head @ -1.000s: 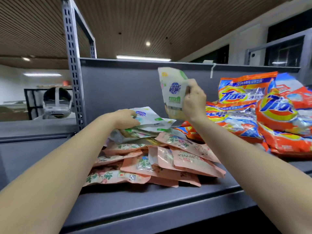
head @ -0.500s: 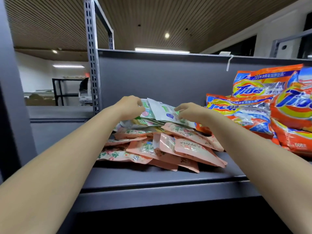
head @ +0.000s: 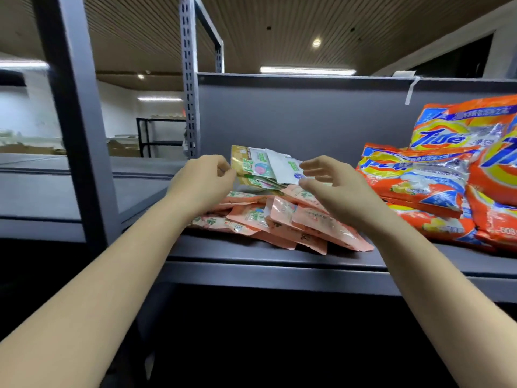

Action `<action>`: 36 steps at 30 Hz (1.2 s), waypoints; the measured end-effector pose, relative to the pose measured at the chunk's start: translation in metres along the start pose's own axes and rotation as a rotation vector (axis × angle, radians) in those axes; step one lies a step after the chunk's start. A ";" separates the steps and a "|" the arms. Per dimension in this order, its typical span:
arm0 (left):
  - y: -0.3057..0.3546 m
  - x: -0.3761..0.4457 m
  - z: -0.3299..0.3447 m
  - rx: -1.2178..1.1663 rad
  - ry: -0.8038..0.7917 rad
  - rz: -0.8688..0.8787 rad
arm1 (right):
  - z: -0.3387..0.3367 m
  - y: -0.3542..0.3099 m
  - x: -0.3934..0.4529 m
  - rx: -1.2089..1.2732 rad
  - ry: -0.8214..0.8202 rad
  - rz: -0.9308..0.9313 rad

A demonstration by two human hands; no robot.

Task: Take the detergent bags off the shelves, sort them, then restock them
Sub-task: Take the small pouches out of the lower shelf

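Left hand (head: 205, 179) pinched on green-white pouches (head: 256, 168), lifting their edge. Right hand (head: 328, 182) open, fingers spread, possibly brushing white pouch (head: 285, 170).

Dim feed here: ceiling strip light (head: 307, 70) and downlight (head: 316, 43) glare, I see black shadow beneath the shelf (head: 251, 256), soft motion blur, warped edges.

Glossy crinkled plastic orange bags (head: 419, 189); matt grey painted metal shelf (head: 279, 259).
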State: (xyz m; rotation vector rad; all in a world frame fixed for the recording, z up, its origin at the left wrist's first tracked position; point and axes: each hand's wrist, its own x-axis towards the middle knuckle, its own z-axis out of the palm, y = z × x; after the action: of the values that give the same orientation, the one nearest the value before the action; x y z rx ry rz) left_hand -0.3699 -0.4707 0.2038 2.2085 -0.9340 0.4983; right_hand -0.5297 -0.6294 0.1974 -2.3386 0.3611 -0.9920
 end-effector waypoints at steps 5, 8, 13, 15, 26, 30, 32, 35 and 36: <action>-0.011 -0.047 -0.021 -0.073 0.037 -0.038 | 0.018 -0.015 -0.034 0.037 0.021 -0.057; -0.018 -0.074 -0.031 -0.092 0.025 -0.043 | 0.031 -0.021 -0.052 0.042 0.018 -0.083; -0.047 -0.111 -0.043 -0.105 0.024 -0.051 | 0.051 -0.034 -0.081 0.080 -0.009 -0.123; -0.064 -0.124 -0.047 -0.099 0.004 -0.060 | 0.061 -0.041 -0.093 0.114 -0.036 -0.117; -0.223 -0.186 -0.101 -0.039 -0.085 -0.223 | 0.189 -0.099 -0.157 0.195 -0.109 -0.118; -0.297 -0.203 -0.131 0.020 -0.117 -0.294 | 0.258 -0.124 -0.168 0.169 -0.162 -0.048; -0.331 -0.210 -0.146 0.042 -0.133 -0.324 | 0.290 -0.137 -0.170 0.145 -0.187 -0.017; -0.378 -0.219 -0.163 0.072 -0.166 -0.363 | 0.334 -0.156 -0.172 0.117 -0.254 0.030; -0.392 -0.221 -0.168 0.079 -0.175 -0.376 | 0.348 -0.161 -0.172 0.110 -0.277 0.041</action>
State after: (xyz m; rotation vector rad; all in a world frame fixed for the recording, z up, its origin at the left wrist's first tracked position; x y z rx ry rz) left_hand -0.2421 -0.0443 0.0228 2.4548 -0.5680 0.1692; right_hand -0.3918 -0.2853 -0.0008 -2.3178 0.2372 -0.6398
